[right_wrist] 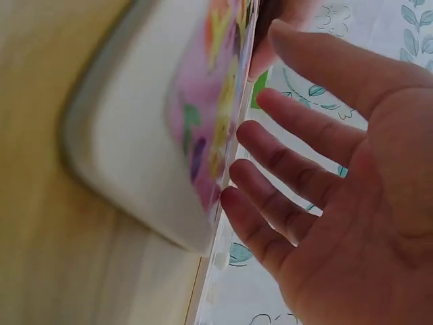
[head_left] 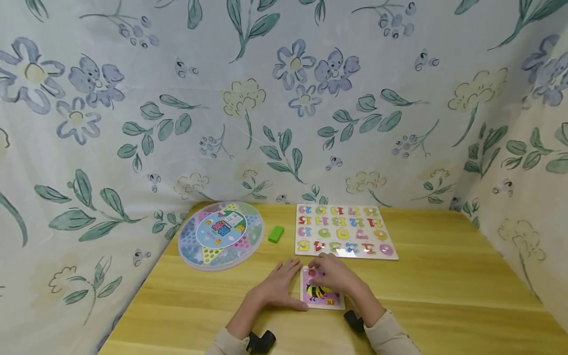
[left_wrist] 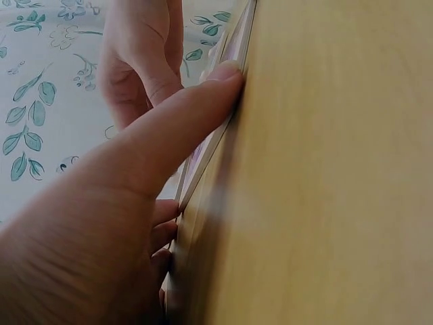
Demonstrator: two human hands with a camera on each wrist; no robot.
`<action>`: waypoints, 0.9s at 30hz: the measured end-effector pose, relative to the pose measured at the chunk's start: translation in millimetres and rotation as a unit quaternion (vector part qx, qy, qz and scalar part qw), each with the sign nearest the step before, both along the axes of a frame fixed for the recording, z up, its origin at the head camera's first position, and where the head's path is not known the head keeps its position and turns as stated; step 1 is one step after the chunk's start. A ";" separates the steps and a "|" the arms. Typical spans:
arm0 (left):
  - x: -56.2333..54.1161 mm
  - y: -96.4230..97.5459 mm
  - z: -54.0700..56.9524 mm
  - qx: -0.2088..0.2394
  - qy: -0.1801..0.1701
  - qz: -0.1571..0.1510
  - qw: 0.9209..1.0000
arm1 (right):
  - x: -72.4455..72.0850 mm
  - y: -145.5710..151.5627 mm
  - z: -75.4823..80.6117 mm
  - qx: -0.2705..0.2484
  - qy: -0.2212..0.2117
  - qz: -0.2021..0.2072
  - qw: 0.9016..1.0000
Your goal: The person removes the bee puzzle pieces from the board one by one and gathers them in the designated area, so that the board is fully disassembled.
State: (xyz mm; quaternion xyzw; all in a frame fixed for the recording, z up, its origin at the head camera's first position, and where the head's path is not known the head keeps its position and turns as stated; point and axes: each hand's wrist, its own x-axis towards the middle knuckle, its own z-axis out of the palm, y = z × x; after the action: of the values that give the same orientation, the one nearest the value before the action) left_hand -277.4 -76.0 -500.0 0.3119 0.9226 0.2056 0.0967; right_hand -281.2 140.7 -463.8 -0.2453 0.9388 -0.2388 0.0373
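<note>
A small wooden board (head_left: 326,300) with a pink picture of a yellow-and-black bee lies on the table close to me. My left hand (head_left: 276,287) spreads round its left side. In the left wrist view the left thumb (left_wrist: 196,101) lies straight along the near edge, with the other fingers low beside the board. Over the upper part of the picture is my right hand (head_left: 336,273), covering some of it. The right wrist view shows its fingers (right_wrist: 284,152) relaxed and spread, tips right at the picture's surface, nothing between them and the thumb.
Behind the bee board lies a number puzzle board (head_left: 361,235) with colourful digits. A green block (head_left: 276,234) sits to its left, and a round star-patterned game board (head_left: 241,259) is farther left. A floral cloth (head_left: 275,123) hangs along the table's back and sides.
</note>
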 end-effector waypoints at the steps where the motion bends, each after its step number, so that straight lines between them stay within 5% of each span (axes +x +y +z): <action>1: -0.3 -0.1 0.3 0.000 0.001 0.000 1.000 | -0.9 0.4 -1.2 0.000 0.004 0.002 1.000; 27: 0.3 3.5 -0.5 0.012 -0.011 0.007 1.000 | 0.7 -1.8 -9.2 -0.027 -0.019 -0.055 0.998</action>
State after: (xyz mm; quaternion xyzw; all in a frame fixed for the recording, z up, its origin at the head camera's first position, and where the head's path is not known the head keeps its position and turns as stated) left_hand -277.1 -72.5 -500.6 0.3039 0.9213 0.2206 0.1012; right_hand -280.4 138.8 -473.0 -0.1895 0.9432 -0.2708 0.0348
